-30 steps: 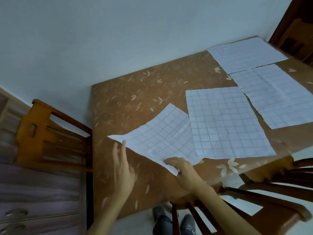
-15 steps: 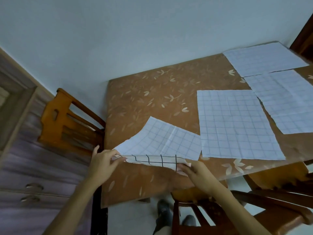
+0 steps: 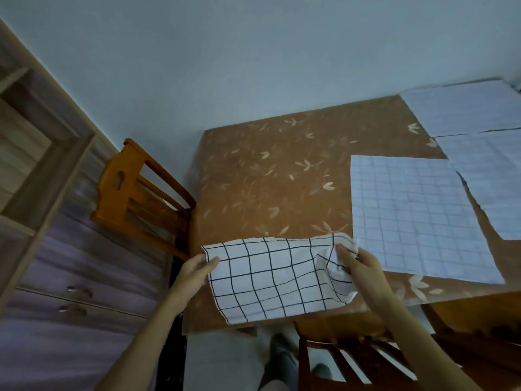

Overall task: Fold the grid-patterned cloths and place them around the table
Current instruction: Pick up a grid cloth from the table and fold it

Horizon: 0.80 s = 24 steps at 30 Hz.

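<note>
The left hand (image 3: 194, 270) pinches the left edge of the grid cloth (image 3: 276, 280), which is now flipped bold side up at the table's (image 3: 267, 179) six o'clock edge; the right hand (image 3: 359, 266) grips its bunched right corner.

— What's sitting along the left wall?

— A wooden cabinet (image 3: 42, 193), pale frame, purplish drawer fronts showing metal handles (image 3: 80, 292). An open shelf is showing at its top left.

— And the seating?

— An orange-brown wooden chair (image 3: 141, 193) is standing at the left end, its slatted back turned toward the cabinet, its seat tucked close against the brown leaf-print tablecover (image 3: 267, 179). A second chair (image 3: 352, 359), darker, is sitting at the near edge, slats pointing this way.

— Anything below?

— Pale floor (image 3: 220, 362) is showing between the furniture, and dark shoes (image 3: 282, 348) are standing on it beside the near chair.

— Background?

— A plain light wall (image 3: 253, 52) is filling the top.
</note>
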Each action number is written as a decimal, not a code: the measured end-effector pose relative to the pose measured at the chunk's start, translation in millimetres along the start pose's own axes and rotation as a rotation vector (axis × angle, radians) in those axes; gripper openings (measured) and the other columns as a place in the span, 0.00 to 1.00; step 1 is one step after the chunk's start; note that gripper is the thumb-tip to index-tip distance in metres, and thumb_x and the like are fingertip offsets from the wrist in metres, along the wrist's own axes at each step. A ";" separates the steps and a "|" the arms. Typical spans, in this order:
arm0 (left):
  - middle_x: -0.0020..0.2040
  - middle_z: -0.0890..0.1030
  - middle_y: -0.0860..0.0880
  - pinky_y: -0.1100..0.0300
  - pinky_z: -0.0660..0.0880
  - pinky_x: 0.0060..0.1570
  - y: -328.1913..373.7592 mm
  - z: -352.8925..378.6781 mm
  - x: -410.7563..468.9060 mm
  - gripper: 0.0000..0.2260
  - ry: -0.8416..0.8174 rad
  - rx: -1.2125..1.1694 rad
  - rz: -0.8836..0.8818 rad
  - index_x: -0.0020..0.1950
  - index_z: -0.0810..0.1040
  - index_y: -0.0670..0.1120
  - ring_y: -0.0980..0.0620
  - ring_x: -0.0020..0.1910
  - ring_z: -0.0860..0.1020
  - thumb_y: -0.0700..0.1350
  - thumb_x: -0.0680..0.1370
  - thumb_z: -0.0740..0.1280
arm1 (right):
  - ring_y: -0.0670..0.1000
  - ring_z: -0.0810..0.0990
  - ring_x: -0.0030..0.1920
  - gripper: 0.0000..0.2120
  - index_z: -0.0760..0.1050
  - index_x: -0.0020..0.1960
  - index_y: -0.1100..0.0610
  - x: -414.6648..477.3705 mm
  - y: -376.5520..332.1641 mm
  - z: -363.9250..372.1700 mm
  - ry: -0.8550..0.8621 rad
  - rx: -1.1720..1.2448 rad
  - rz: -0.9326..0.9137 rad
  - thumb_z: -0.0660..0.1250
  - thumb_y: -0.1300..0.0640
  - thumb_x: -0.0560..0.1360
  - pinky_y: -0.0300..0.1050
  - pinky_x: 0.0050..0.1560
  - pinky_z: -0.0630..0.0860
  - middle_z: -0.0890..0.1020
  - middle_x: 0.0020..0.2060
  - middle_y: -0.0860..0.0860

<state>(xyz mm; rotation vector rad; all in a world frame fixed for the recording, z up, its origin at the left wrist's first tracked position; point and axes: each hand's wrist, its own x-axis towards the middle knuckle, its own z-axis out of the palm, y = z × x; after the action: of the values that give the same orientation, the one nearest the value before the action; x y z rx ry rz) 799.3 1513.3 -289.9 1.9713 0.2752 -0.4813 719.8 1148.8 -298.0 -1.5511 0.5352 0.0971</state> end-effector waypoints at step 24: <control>0.42 0.82 0.54 0.59 0.77 0.41 -138.0 109.3 -25.7 0.02 0.105 0.414 0.170 0.46 0.80 0.49 0.54 0.43 0.80 0.45 0.78 0.71 | 0.48 0.84 0.47 0.16 0.72 0.62 0.52 -29.5 113.0 7.0 -0.277 -0.769 0.171 0.70 0.58 0.76 0.47 0.51 0.83 0.84 0.50 0.50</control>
<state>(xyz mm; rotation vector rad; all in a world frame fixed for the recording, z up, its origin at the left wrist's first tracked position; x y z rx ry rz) 698.5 1475.1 -431.4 2.4038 0.0735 -0.3435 651.8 1168.2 -391.2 -2.1842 0.4254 0.7056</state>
